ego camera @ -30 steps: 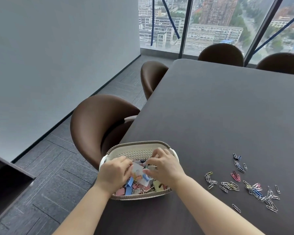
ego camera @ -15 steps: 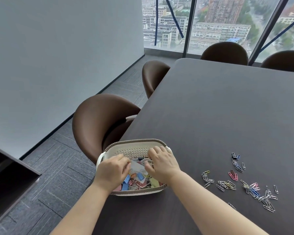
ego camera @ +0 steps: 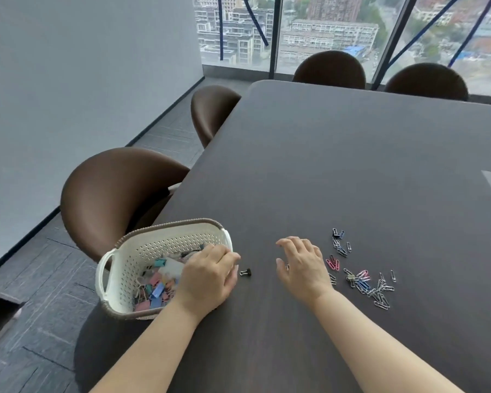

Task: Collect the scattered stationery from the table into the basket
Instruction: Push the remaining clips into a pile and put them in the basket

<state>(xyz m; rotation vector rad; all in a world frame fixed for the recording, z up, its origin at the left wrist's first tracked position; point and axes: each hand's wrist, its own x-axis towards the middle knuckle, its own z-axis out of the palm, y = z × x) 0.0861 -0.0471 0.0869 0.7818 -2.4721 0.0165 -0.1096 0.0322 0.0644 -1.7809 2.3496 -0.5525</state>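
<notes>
Head view shows 1 black binder clip (ego camera: 245, 272) on the table (ego camera: 352, 171), lying left-right just right of your left hand (ego camera: 207, 279) at the basket (ego camera: 167, 226) rim. That hand is nearer; whether its bent fingers hold anything you cannot tell. Your right hand (ego camera: 301, 268) hovers spread and empty.

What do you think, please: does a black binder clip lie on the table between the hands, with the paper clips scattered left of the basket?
Not quite: the head view shows the paper clips scattered right of the basket, beyond the right hand. The rest holds.
</notes>
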